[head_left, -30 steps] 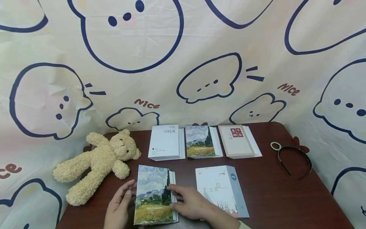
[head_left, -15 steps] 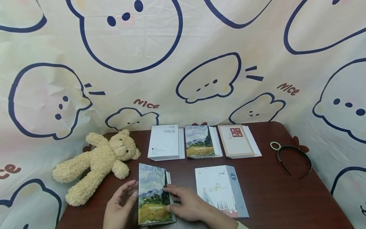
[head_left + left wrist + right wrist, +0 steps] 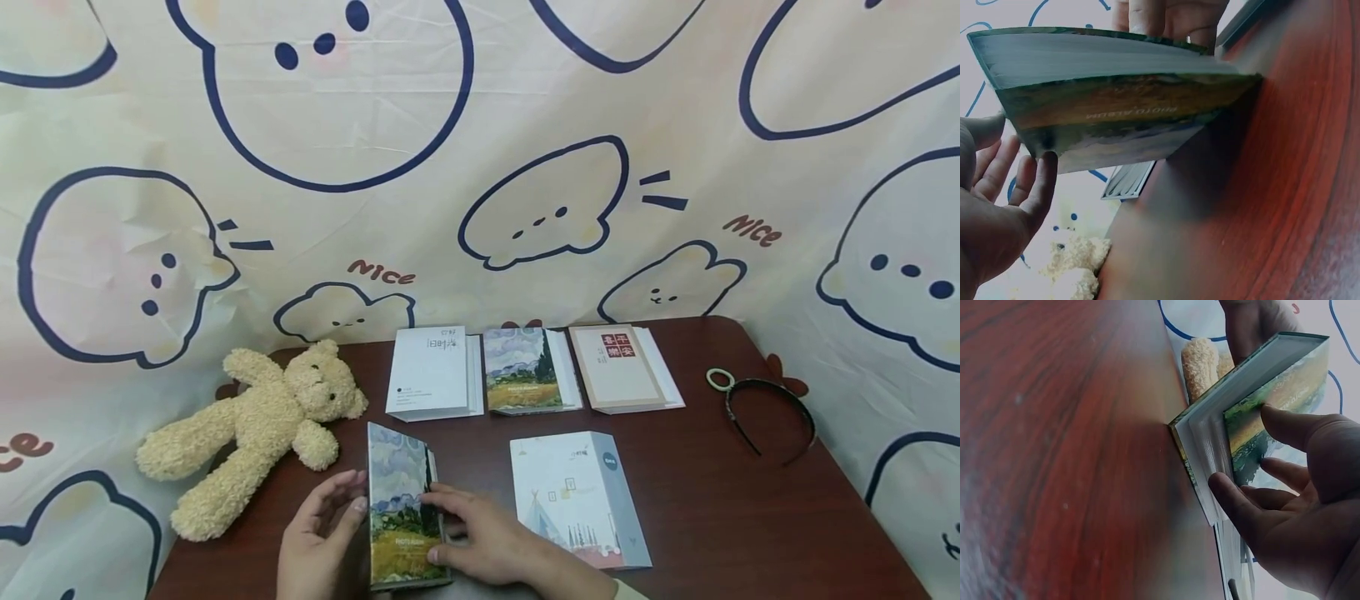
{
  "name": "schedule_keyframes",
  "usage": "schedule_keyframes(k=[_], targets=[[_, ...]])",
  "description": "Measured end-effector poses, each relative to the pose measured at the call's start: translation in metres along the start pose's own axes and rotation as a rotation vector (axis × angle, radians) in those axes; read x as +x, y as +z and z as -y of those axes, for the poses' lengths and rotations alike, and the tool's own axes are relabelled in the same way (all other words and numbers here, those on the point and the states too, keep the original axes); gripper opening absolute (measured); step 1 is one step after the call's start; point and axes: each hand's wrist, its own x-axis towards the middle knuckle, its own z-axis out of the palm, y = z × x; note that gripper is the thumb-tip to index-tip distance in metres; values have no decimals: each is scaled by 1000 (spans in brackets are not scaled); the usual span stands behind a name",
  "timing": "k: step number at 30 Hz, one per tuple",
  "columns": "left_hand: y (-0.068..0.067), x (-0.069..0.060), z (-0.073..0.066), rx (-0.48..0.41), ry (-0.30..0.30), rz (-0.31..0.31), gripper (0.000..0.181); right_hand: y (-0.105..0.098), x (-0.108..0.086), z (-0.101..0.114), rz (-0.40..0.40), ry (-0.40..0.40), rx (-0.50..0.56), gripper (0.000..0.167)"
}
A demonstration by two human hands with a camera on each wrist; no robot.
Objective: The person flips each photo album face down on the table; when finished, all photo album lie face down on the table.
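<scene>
A photo album point(image 3: 405, 517) with a painted landscape cover is tilted at the table's front, its left edge raised off the surface. My left hand point(image 3: 321, 533) is beside that raised edge, relaxed fingertips touching its corner point(image 3: 1035, 147) in the left wrist view. At the opposite side, my right hand point(image 3: 480, 533) has thumb and forefinger on the cover, other fingers at the page edges. In the right wrist view, that hand point(image 3: 1297, 494) holds the album point(image 3: 1210, 437) near its lower corner. Its inner pages are mostly out of sight.
A pale album point(image 3: 566, 500) lies to the right. Behind stand a white album point(image 3: 427, 371), a matching landscape album point(image 3: 521, 371) and a beige one point(image 3: 622, 371). A teddy bear point(image 3: 266, 433) lies left, a headband point(image 3: 772, 417) right, on the dark wooden table point(image 3: 720, 533).
The album has tilted further, its left edge rising and its cover looking narrower from above. My right hand has shifted slightly left with it; my left hand stays beside the edge.
</scene>
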Motion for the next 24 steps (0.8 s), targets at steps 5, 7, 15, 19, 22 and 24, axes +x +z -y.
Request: schedule_keyframes(k=[5, 7, 15, 19, 22, 24], targets=[[4, -1, -4, -28, 28, -15, 41, 2, 0, 2, 11, -1, 101, 63], [6, -1, -5, -43, 26, -18, 40, 2, 0, 3, 11, 11, 138, 62], [12, -3, -8, -73, 15, -30, 41, 4, 3, 6, -10, 34, 172, 61], [13, -5, -10, -70, 12, -27, 42, 5, 3, 6, -26, 29, 119, 61], [15, -6, -11, -70, 12, -24, 42, 5, 2, 5, -35, 24, 74, 60], [16, -6, -11, -76, 20, -20, 42, 6, 1, 6, -45, 14, 65, 60]])
